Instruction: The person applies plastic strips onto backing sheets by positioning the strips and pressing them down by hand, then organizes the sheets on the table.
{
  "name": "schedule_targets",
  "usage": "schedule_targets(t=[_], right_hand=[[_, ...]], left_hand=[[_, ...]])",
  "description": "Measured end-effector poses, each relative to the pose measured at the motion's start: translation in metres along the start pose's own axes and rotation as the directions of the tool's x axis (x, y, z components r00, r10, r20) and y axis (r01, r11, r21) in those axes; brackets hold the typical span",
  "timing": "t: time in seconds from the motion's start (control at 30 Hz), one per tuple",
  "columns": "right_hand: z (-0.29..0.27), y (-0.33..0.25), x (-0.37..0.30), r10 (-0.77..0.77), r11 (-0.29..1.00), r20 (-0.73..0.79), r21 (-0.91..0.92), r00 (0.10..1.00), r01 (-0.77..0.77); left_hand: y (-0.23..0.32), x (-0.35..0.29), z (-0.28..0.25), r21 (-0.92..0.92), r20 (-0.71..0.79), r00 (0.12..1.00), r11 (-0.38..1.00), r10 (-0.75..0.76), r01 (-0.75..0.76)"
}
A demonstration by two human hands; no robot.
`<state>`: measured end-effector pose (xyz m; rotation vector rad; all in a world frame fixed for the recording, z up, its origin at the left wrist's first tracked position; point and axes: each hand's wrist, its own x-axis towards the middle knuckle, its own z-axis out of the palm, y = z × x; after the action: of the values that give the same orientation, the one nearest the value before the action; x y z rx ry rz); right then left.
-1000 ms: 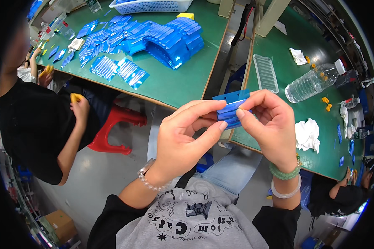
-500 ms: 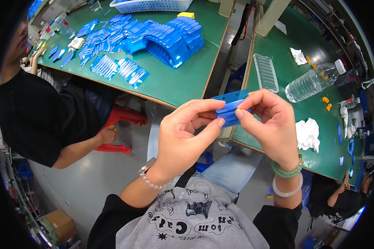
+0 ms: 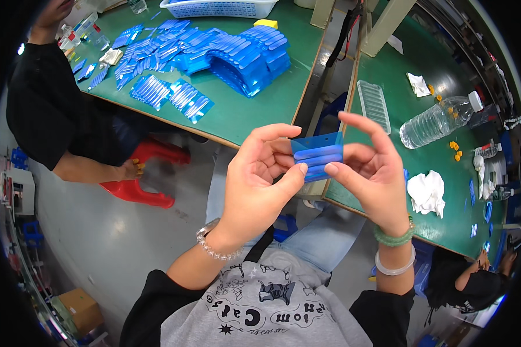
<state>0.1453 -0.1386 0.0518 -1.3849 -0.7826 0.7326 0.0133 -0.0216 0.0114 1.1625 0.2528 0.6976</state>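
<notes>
A small blue translucent plastic sheet point(image 3: 318, 155) with raised strips across it is held up between my two hands, above my lap and in front of the gap between the tables. My left hand point(image 3: 261, 173) grips its left edge, thumb on the near face and fingers behind. On its right side my right hand point(image 3: 371, 173) pinches it with the thumb in front and fingers behind; the index finger is lifted off and slightly blurred. The sheet's upper part is flat, with small holes.
Many blue strip sheets point(image 3: 249, 58) cover the left green table point(image 3: 278, 110), near a white-blue basket point(image 3: 220, 8). On the right table are a clear ridged tray point(image 3: 373, 107), a water bottle point(image 3: 437, 121) and crumpled tissue point(image 3: 427, 194). A person point(image 3: 52, 110) stands by a red stool point(image 3: 142, 196).
My right index finger has lifted off the blue sheet's top edge, and more of the sheet's face shows. The person at left has shifted.
</notes>
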Motion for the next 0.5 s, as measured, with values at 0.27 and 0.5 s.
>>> schedule_targets(t=[0.27,0.5], right_hand=[[0.008,0.011,-0.002,0.042,0.999,0.013,0.031,0.999,-0.042],[0.002,0.027,0.000,0.046,0.996,0.028,-0.079,0.999,-0.043]], left_hand=[[-0.007,0.000,0.003,0.029,-0.034,0.998,0.998,-0.048,0.049],[-0.009,-0.002,-0.002,0.007,0.000,0.987,0.987,-0.158,0.158]])
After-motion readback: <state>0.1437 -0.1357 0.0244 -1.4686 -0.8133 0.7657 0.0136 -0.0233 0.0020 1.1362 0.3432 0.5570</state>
